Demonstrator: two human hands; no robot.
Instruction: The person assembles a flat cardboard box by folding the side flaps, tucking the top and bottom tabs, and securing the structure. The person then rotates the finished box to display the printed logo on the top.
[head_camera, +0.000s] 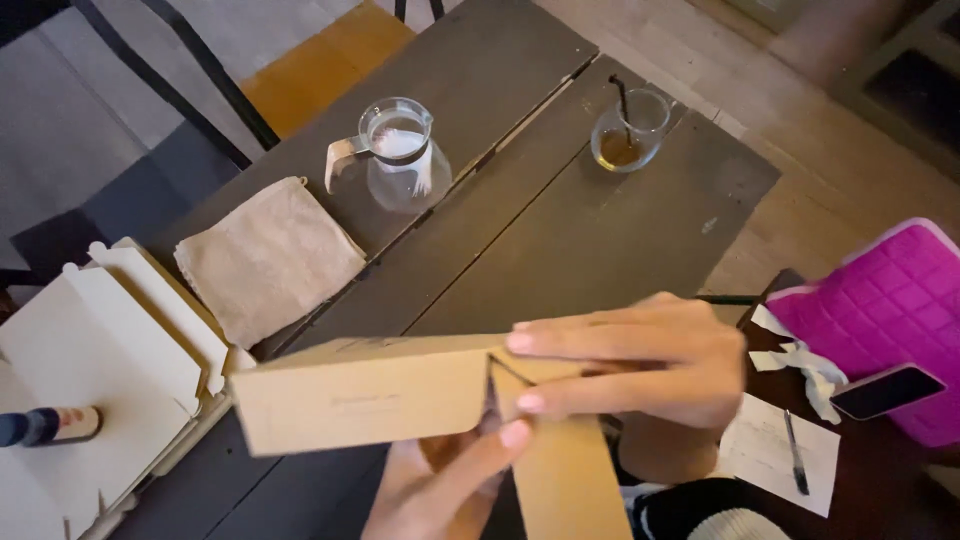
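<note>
A brown cardboard box (350, 395), partly folded, is held low over the dark wooden table (600, 230). My right hand (640, 360) lies across its right end, fingers pointing left and pressing a flap at the fold. My left hand (440, 485) comes up from below, its thumb against the same corner, gripping the box from underneath. A long cardboard flap (565, 480) hangs down toward me.
A glass jug (400, 155) and a small glass with amber liquid and a dark stirrer (628, 130) stand at the far side. A folded beige cloth (265, 260) lies left. Flat white cardboard sheets (100, 360) sit far left. At right are a pink quilted pad (890, 300), phone (885, 392), paper and pen (795, 450).
</note>
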